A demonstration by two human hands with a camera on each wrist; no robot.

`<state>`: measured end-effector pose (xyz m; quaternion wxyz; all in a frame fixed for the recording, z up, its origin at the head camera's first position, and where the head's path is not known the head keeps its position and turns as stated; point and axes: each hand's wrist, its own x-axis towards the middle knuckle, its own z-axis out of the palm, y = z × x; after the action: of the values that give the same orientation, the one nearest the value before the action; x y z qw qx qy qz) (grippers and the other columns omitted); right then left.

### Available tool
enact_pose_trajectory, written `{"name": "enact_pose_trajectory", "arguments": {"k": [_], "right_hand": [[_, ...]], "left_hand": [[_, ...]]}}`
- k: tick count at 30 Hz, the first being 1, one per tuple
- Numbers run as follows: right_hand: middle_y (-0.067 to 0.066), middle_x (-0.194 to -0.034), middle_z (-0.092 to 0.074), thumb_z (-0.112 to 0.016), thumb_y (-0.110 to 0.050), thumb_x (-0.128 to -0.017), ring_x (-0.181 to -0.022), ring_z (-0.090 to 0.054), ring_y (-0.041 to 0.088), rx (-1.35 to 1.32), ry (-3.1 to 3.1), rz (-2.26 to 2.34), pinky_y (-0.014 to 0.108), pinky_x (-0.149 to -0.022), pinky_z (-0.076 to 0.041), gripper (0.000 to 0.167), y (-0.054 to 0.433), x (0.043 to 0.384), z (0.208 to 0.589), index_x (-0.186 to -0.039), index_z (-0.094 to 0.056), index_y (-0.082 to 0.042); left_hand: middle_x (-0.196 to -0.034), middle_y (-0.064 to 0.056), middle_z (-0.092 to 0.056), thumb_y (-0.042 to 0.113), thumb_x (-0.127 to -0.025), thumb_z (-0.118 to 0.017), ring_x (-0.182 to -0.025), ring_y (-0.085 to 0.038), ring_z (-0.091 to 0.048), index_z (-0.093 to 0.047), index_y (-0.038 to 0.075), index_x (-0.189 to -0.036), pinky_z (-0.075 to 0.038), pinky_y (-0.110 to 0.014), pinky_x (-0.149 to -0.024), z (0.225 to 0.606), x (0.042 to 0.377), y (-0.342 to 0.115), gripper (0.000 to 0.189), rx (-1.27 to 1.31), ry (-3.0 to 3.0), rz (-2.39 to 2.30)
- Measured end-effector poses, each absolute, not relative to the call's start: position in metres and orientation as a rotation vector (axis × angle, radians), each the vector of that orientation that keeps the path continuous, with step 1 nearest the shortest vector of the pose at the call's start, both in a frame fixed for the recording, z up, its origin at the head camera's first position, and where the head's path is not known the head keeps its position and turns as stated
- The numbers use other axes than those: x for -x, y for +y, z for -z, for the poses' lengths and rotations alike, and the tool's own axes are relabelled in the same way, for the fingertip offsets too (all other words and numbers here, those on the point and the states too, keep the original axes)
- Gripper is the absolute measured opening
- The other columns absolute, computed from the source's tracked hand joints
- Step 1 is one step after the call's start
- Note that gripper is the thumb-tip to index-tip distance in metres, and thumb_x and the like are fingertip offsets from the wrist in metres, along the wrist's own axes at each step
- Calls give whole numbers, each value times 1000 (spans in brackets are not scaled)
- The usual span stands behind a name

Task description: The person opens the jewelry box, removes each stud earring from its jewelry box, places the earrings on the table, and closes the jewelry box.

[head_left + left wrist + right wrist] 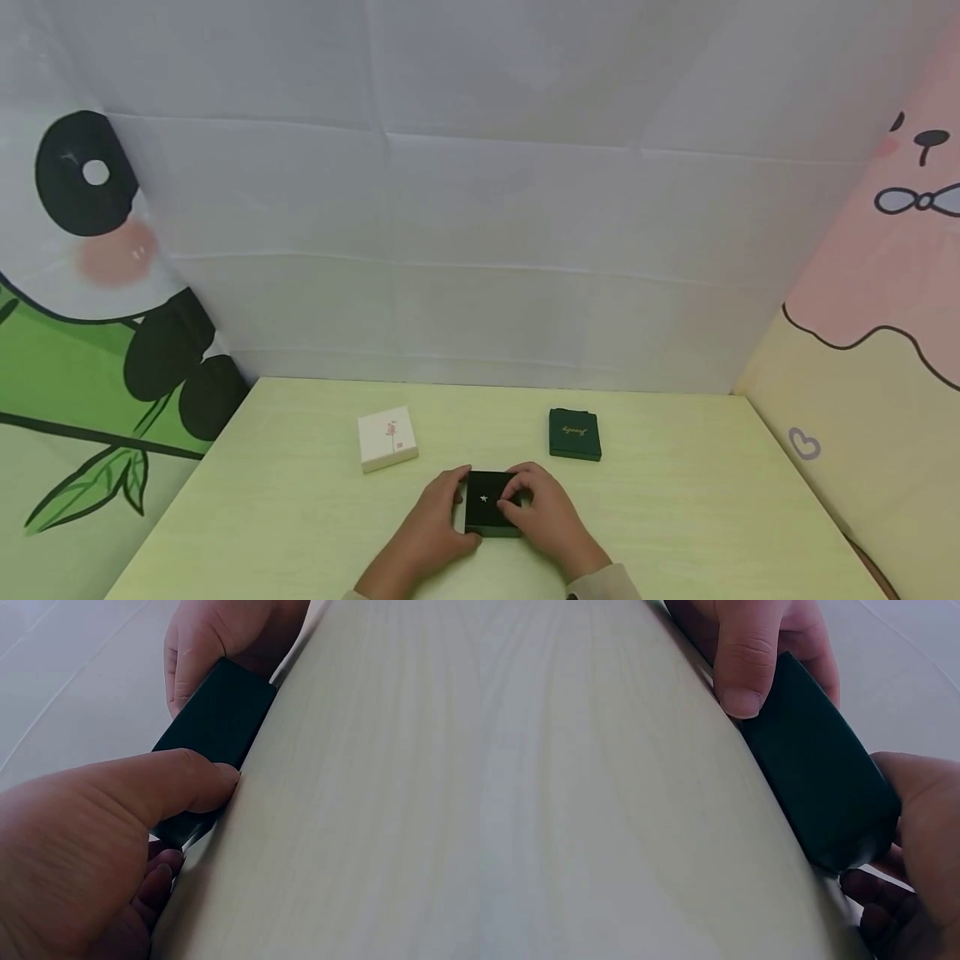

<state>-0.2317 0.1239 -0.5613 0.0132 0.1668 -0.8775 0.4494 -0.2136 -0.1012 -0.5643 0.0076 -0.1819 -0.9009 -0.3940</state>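
Note:
A small dark green jewelry box [492, 531] with a black inside [487, 482] sits near the table's front. On the black surface lies a tiny silvery star-shaped piece [483, 498]. My left hand [438, 517] grips the box's left side, thumb at the front corner and fingers at the back. Over the box's right part, the thumb and forefinger of my right hand [547, 518] come together, bent; anything between their tips is too small to make out. Both wrist views show the green front wall [217, 712] [817, 765], while the inside is hidden there.
A white box [387, 437] with a pink flower print stands farther back on the left. Toward the back right lies a dark green lid [574, 433] with gold lettering. The pale yellow table [697, 500] meets a white cloth wall [480, 317] and printed side panels.

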Motion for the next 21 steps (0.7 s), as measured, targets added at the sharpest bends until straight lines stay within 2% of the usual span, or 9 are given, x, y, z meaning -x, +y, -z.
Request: {"name": "enact_pose_trajectory", "arguments": {"k": [21], "right_hand": [[-7, -129, -59, -75, -21, -95, -124, -55, 25, -560, -2755, -1499, 55, -107, -40, 16, 127, 229, 556, -83, -66, -27]], "left_hand": [[-110, 3, -53, 20, -69, -89, -101, -15, -52, -44, -1, -148, -47, -38, -88, 561, 211, -101, 94, 590, -2810, 1213]]}}
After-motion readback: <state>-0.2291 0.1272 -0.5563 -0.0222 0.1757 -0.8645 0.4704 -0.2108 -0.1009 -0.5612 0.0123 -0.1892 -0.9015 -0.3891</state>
